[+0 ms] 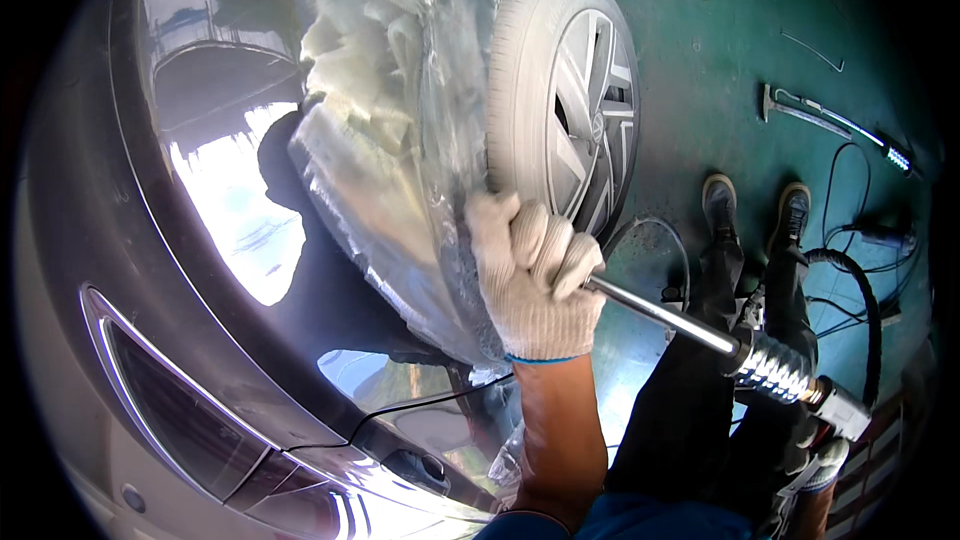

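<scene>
In a white knit glove, my left hand (540, 275) is closed round the far end of a long metal rod, beside the wheel arch. The rod belongs to a pistol-grip tool with a coil spring (775, 365), which looks like an air hammer. My right hand (825, 465), also gloved, grips the tool's handle at the lower right; some of its fingers are hidden. The rod's tip is covered by my left hand. Just left of that hand, the dark car's fender (380, 120) is ground to bare, streaky metal. Its wheel (595, 120) stands right beside the arch.
On the green floor (700, 70) at the right lie a similar spring tool (890, 152) and a thin bent rod (815, 50). Cables and a thick black hose (870, 310) run beside my feet. A thin black cable (430, 402) crosses the car's side.
</scene>
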A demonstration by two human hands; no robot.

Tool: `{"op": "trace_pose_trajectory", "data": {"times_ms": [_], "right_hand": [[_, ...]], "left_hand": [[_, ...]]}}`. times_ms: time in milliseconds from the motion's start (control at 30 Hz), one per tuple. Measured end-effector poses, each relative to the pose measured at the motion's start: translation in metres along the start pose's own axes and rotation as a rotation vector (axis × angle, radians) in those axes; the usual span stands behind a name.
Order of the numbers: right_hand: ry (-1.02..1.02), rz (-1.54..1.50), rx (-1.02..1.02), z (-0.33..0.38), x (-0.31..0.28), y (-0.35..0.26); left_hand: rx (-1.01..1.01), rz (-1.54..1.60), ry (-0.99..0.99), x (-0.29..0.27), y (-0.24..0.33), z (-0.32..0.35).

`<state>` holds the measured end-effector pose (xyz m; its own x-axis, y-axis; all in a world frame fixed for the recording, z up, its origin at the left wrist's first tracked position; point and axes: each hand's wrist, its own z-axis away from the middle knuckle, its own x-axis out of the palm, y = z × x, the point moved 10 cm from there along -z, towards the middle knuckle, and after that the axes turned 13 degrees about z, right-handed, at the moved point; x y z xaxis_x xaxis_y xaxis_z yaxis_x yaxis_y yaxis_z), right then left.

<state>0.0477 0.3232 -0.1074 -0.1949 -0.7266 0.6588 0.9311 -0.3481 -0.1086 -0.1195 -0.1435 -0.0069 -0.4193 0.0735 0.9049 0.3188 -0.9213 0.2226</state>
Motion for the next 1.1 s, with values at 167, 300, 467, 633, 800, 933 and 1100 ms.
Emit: {"op": "trace_pose_trajectory", "data": {"times_ms": [167, 300, 467, 633, 800, 933, 1100], "right_hand": [[0.004, -0.009, 0.021, 0.006, -0.02, 0.022], [-0.045, -0.042, 0.003, -0.007, -0.006, 0.004], [-0.058, -0.07, 0.02, -0.015, -0.004, 0.001], [-0.07, -0.082, 0.036, -0.02, 0.0, 0.002], [-0.088, -0.06, 0.032, -0.024, 0.009, -0.007], [-0.15, -0.102, 0.031, -0.026, 0.017, -0.011], [-0.161, -0.19, 0.039, -0.023, 0.011, -0.009]], "left_hand": [[-0.093, 0.28, -0.391, 0.021, -0.006, -0.002], [0.206, -0.127, 0.43, -0.018, 0.004, 0.018], [0.322, -0.335, 0.612, -0.023, 0.009, 0.021], [0.381, -0.508, 0.647, -0.012, 0.018, 0.02], [0.349, -0.49, 0.619, -0.012, 0.017, 0.02], [0.338, -0.481, 0.586, -0.008, 0.018, 0.019], [0.313, -0.431, 0.463, -0.01, 0.015, 0.015]]}}
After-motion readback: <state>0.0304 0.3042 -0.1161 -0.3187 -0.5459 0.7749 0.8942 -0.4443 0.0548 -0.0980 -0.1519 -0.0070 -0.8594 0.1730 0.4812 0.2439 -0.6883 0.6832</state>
